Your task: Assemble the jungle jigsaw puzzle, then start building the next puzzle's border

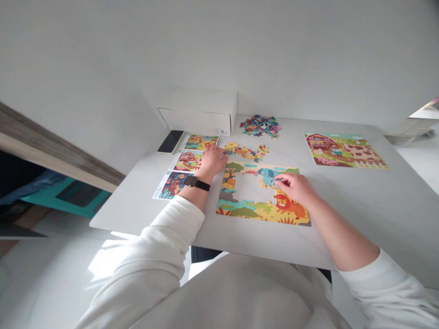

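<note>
Your hands work well apart. At eleven o'clock, your left hand (212,162) rests near the loose yellow cardboard jigsaw pieces (245,151), any grip hidden. At one o'clock, your right hand (295,188) touches the blue elephant-shaped cardboard piece (266,177) in the part-built rectangular jigsaw (260,214), grip unclear.

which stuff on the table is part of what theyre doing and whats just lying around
In use: left hand, right hand, half-built animal puzzle, row of loose pieces, pile of pieces, picture sheets

Lying around: finished farm puzzle, white box, phone
</note>
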The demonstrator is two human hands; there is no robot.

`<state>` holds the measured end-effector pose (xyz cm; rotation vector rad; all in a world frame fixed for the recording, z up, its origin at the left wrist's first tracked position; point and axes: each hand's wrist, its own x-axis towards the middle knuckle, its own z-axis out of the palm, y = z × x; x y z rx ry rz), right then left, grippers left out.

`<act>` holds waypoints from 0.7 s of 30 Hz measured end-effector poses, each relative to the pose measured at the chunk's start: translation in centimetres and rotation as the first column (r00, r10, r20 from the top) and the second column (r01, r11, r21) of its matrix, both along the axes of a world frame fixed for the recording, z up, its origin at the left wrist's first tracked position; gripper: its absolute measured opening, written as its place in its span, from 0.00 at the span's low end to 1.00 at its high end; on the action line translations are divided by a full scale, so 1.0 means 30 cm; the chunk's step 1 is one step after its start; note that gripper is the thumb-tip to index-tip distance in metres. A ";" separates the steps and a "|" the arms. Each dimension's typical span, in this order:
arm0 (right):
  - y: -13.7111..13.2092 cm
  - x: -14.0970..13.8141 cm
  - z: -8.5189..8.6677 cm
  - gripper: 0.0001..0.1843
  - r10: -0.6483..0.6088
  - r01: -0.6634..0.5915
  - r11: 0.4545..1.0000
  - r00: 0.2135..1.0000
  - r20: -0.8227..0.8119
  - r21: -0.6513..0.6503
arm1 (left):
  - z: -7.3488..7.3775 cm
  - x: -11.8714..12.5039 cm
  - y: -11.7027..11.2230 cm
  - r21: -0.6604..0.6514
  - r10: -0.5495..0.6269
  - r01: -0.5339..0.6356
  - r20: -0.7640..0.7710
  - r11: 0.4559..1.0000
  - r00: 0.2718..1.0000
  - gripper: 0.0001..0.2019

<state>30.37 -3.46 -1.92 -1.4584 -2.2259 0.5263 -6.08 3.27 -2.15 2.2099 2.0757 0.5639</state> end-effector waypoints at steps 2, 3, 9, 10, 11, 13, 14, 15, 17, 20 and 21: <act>0.002 0.001 -0.004 0.13 0.000 0.000 1.000 1.000 0.000 -0.001 | 0.000 0.002 0.009 0.001 0.009 -0.009 0.016 1.000 1.000 0.17; 0.003 0.002 -0.005 0.13 -0.001 0.001 1.000 1.000 0.001 -0.002 | 0.000 0.002 0.010 0.001 0.012 -0.012 0.024 1.000 1.000 0.16; 0.005 0.006 -0.013 0.13 -0.001 0.001 1.000 1.000 0.009 -0.005 | 0.012 0.000 0.000 0.011 -0.003 0.003 0.025 1.000 1.000 0.14; 0.005 0.007 -0.014 0.13 0.001 -0.001 1.000 1.000 0.008 0.000 | 0.013 0.001 -0.001 0.013 -0.004 0.004 0.024 1.000 1.000 0.14; 0.004 0.007 -0.015 0.13 0.003 -0.003 1.000 1.000 0.008 0.007 | 0.014 0.001 -0.001 0.015 -0.005 0.005 0.025 1.000 1.000 0.14; 0.005 0.009 -0.017 0.13 0.007 -0.007 1.000 1.000 0.012 0.016 | 0.015 -0.001 -0.001 0.021 -0.009 0.008 0.037 1.000 0.999 0.14; 0.005 0.010 -0.018 0.13 0.010 -0.010 1.000 1.000 0.013 0.015 | 0.015 -0.005 0.000 0.028 -0.014 0.012 0.050 1.000 0.999 0.14; 0.006 0.011 -0.018 0.13 0.014 -0.014 1.000 1.000 0.013 0.013 | 0.016 -0.010 0.001 0.035 -0.023 0.020 0.069 0.999 0.997 0.14; 0.007 0.012 -0.018 0.14 0.020 -0.020 1.000 1.000 0.010 0.006 | 0.020 -0.024 0.002 0.035 -0.044 0.039 0.126 0.999 0.991 0.13; 0.007 0.013 -0.012 0.14 0.027 -0.027 1.000 1.000 0.006 -0.003 | 0.034 -0.051 -0.001 0.002 -0.038 0.038 0.253 0.999 0.967 0.11; 0.006 0.013 -0.010 0.13 0.027 -0.027 1.000 1.000 0.006 -0.008 | 0.040 -0.060 -0.003 -0.025 -0.018 0.026 0.298 0.999 0.955 0.12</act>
